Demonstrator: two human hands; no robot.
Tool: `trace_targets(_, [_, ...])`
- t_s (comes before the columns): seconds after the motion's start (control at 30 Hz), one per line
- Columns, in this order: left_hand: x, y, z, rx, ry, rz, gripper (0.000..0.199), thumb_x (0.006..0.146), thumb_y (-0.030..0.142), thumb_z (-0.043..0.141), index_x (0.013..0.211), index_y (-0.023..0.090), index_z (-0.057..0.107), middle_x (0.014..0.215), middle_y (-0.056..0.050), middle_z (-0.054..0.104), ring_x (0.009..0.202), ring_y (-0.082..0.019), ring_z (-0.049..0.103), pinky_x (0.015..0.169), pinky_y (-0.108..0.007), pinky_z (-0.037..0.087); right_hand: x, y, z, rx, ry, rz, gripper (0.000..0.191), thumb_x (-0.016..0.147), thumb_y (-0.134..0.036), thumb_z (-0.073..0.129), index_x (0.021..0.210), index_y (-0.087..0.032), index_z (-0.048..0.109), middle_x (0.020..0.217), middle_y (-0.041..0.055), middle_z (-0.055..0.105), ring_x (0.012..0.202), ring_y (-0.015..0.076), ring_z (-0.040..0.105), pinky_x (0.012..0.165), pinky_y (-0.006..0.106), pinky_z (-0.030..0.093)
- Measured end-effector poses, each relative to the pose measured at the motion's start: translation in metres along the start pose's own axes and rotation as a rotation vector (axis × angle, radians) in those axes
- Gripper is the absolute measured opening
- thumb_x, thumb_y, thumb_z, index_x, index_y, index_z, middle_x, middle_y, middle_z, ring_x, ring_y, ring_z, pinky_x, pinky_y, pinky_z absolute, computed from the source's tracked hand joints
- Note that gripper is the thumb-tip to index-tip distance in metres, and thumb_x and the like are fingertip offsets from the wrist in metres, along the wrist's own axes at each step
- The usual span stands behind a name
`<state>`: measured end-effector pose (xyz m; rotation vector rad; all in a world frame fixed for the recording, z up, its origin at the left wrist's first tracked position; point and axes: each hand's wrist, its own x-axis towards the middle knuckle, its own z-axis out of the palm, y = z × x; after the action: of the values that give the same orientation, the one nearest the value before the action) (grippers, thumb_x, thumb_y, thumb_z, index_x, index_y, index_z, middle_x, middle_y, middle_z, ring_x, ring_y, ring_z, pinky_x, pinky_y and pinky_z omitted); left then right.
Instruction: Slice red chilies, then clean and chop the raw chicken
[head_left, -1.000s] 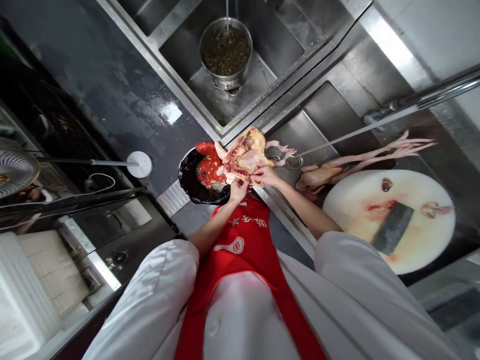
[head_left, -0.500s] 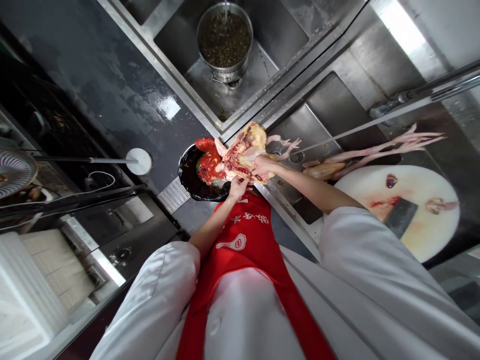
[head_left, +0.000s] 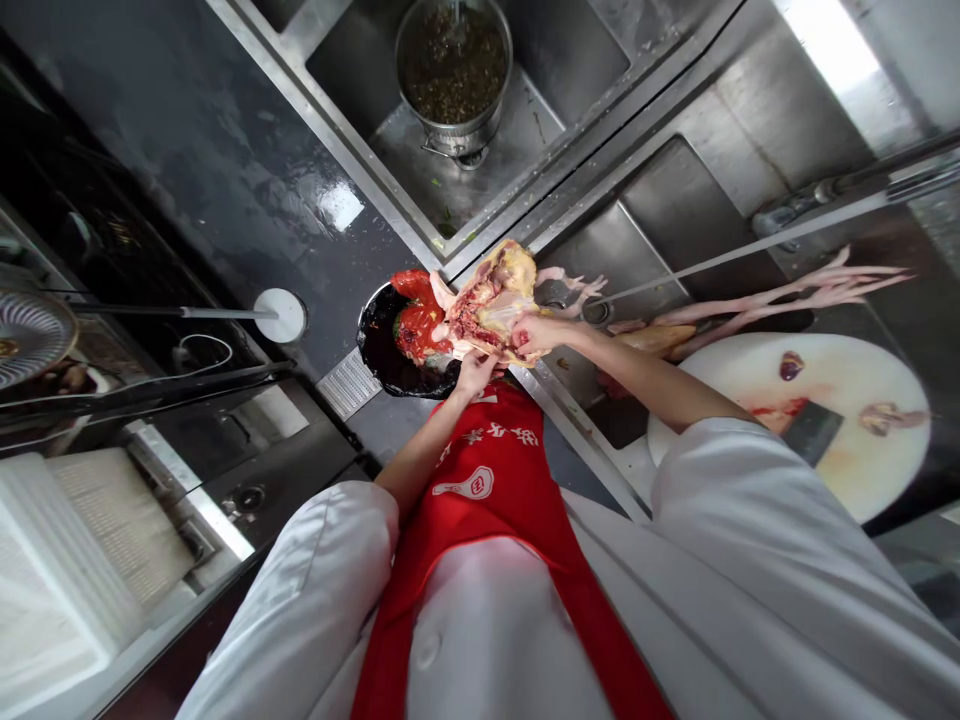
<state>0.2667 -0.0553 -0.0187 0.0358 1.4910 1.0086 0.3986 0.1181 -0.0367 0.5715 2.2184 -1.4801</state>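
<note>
An opened poultry carcass (head_left: pixel 499 290), yellow-skinned with red flesh inside, is spread out in front of me at the sink corner. My left hand (head_left: pixel 477 374) grips its lower edge. My right hand (head_left: pixel 537 336) is closed at the cavity, with something small and red at its fingers. A black-lined bin (head_left: pixel 382 335) stands below and to the left, with red scraps (head_left: pixel 420 318) in it. The carcass's feet (head_left: pixel 576 286) stick out to the right over the sink.
A pot of dark bits (head_left: pixel 453 75) stands in the upper sink under running water. At the right, a round white board (head_left: pixel 885 370) holds a cleaver (head_left: pixel 814 432) and small pieces of meat. Another bird (head_left: pixel 652 340) with long legs lies beside it.
My right hand has moved slightly right and up from the cavity, and a red bit now shows at its fingers. The view has shifted a little. My left hand keeps its grip.
</note>
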Motion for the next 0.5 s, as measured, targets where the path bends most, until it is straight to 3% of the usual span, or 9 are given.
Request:
trace_targets(0.07, [-0.003,0.009,0.001,-0.032,-0.015,-0.068,0.027,0.08,0.033,0.084,0.083,0.012,0.068,0.079,-0.009,0.077,0.072,-0.018,0.077,0.069,-0.026,0.063,0.003,-0.001,-0.001,0.139,-0.05,0.116,0.004,0.081,-0.019,0.068,0.079,-0.015,0.068,0.067,-0.0014,0.068,0.058,0.0102,0.06,0.055,0.019,0.042])
trace_targets(0.13, [-0.004,0.018,0.003,-0.084,0.005,-0.119,0.028,0.082,0.036,0.081,0.083,0.012,0.068,0.077,-0.01,0.076,0.076,-0.02,0.078,0.075,-0.03,0.064,0.007,-0.002,-0.003,0.244,-0.018,0.206,0.016,0.088,-0.028,0.066,0.078,-0.016,0.065,0.063,-0.0006,0.067,0.056,0.0113,0.062,0.054,0.019,0.045])
trace_targets(0.27, [0.0,0.025,0.014,-0.223,0.21,-0.081,0.029,0.09,0.041,0.071,0.079,0.015,0.066,0.067,-0.008,0.073,0.081,-0.024,0.078,0.079,-0.035,0.064,0.018,-0.006,-0.014,0.264,0.17,0.117,0.037,0.09,-0.05,0.069,0.082,-0.015,0.064,0.063,-0.0002,0.065,0.054,0.0111,0.063,0.051,0.019,0.045])
trace_targets(0.37, [0.002,0.02,0.023,-0.316,0.301,-0.033,0.026,0.087,0.036,0.073,0.075,0.016,0.062,0.065,-0.005,0.07,0.082,-0.023,0.077,0.084,-0.035,0.062,0.028,-0.015,-0.03,0.185,0.042,0.089,0.043,0.083,-0.055,0.076,0.09,-0.014,0.068,0.063,-0.0012,0.065,0.054,0.0109,0.063,0.053,0.019,0.045])
trace_targets(0.5, [0.002,0.012,0.022,-0.376,0.293,0.01,0.024,0.083,0.035,0.074,0.075,0.016,0.061,0.066,-0.001,0.069,0.078,-0.019,0.075,0.085,-0.034,0.06,0.041,-0.031,-0.046,-0.026,-0.133,0.153,0.041,0.081,-0.051,0.079,0.098,-0.014,0.072,0.058,-0.0037,0.064,0.051,0.0098,0.058,0.054,0.02,0.041])
